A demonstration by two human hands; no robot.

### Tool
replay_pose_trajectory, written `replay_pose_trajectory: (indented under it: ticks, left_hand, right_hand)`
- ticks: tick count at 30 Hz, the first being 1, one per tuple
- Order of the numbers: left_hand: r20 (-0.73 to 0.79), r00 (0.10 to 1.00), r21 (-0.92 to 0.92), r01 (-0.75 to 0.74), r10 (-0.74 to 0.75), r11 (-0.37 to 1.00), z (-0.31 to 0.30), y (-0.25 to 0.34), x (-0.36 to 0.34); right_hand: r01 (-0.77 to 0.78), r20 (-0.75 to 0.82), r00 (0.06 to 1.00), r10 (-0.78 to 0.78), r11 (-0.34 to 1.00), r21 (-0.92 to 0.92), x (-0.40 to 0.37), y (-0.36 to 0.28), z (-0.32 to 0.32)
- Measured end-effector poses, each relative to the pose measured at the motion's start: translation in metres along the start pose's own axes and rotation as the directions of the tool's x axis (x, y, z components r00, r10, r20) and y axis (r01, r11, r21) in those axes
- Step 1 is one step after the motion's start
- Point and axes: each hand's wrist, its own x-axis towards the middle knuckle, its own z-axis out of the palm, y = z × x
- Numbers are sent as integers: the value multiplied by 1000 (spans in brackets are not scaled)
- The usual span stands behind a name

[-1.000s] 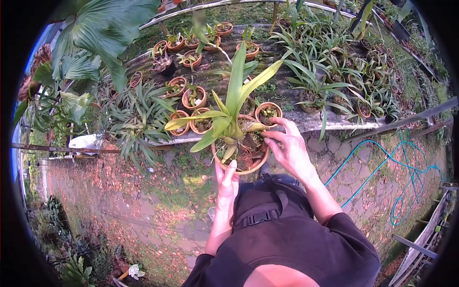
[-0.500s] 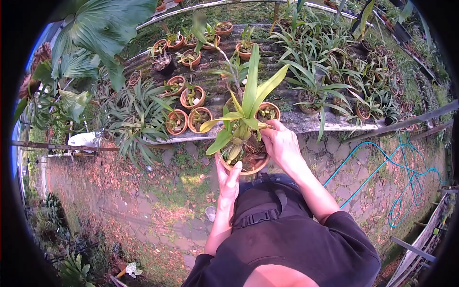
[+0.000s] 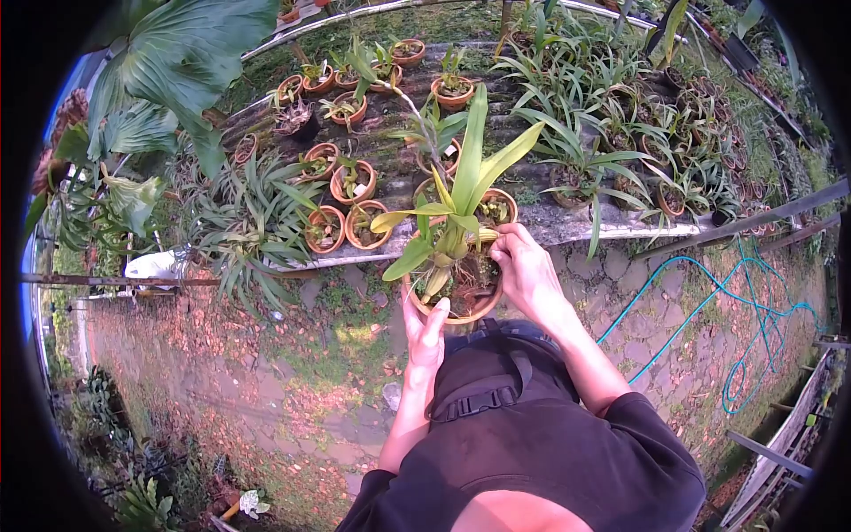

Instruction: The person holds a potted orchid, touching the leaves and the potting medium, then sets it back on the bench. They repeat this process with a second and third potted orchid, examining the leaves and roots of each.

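A potted orchid with long green leaves (image 3: 468, 168) and swollen stems stands in a clay pot (image 3: 470, 316) held in front of my body. My left hand (image 3: 425, 335) grips the pot's left rim, thumb over the front edge and fingers down the outer side. At the pot's right side, my right hand (image 3: 525, 270) pinches a yellowish stem or leaf base (image 3: 483, 236) of the orchid between thumb and fingertips. Brown roots and some moss show inside the pot. The fingertips of my right hand are partly hidden.
Beyond the pot, a low bench (image 3: 567, 232) carries several small clay pots (image 3: 325, 229) and dense strappy plants (image 3: 576, 160). A teal hose (image 3: 683, 266) lies looped on the paving at right. Large fern-like leaves (image 3: 182, 66) hang at upper left.
The view has shifted slightly. My right hand stays at the orchid's stem with its fingers a little more closed; my left hand keeps its hold on the pot.
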Motion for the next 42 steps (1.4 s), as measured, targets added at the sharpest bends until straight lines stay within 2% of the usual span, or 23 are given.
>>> replay_pose_trajectory:
  ticks: [5, 12, 13, 14, 15, 16, 17, 20, 22, 24, 30, 36, 42]
  left_hand:
    - [17, 1000, -32, 18, -18, 999, 0, 2, 1]
    - [2, 1000, -108, 31, -31, 994, -9, -1, 0]
    - [-1, 1000, -116, 31, -31, 993, -10, -1, -1]
    - [-6, 999, -124, 31, -32, 992, -12, 0, -2]
    - [-6, 1000, -134, 28, -29, 991, -12, 0, -3]
    - [-7, 1000, -143, 26, -27, 989, -12, 1, -4]
    - [-7, 1000, -153, 24, -25, 988, -12, 2, -4]
    - [5, 1000, -134, 25, -25, 991, -12, 3, -4]
    - [-9, 999, -98, 31, -32, 995, -10, 3, -5]
    - [-11, 1000, -59, 21, -22, 998, -9, 3, -7]
    - [13, 1000, -6, -22, 22, 1000, -3, 6, -10]
    - [-20, 999, 39, -37, 38, 999, -3, 4, -14]
    - [-38, 999, -7, -6, 6, 1000, -6, 0, -17]
  right_hand:
    - [-10, 13, 1000, 9, 992, 124, -5, 0, -13]
    - [-218, 48, 975, 216, 896, 387, -18, 18, -29]
    - [-286, 84, 958, 274, 887, 364, -19, 18, -37]
    - [-249, 57, 968, 244, 958, 139, -21, 14, -45]
    - [-203, 39, 978, 207, 975, -94, -24, 8, -52]
    - [-149, 31, 985, 168, 935, -322, -27, 5, -57]
    - [-168, 20, 983, 182, 943, -287, -29, 5, -59]
    - [-41, 15, 999, 42, 998, -37, -21, -13, -54]
    - [62, 25, 998, -60, 995, -78, -17, -20, -41]
    - [105, 8, 994, -106, 969, -225, -14, -19, -25]
    - [90, 108, 992, -59, 948, -306, -12, -22, -12]
    - [93, 179, 983, -43, 957, -276, -14, -22, -10]
    - [91, 113, 991, -79, 990, -108, -21, -21, -11]
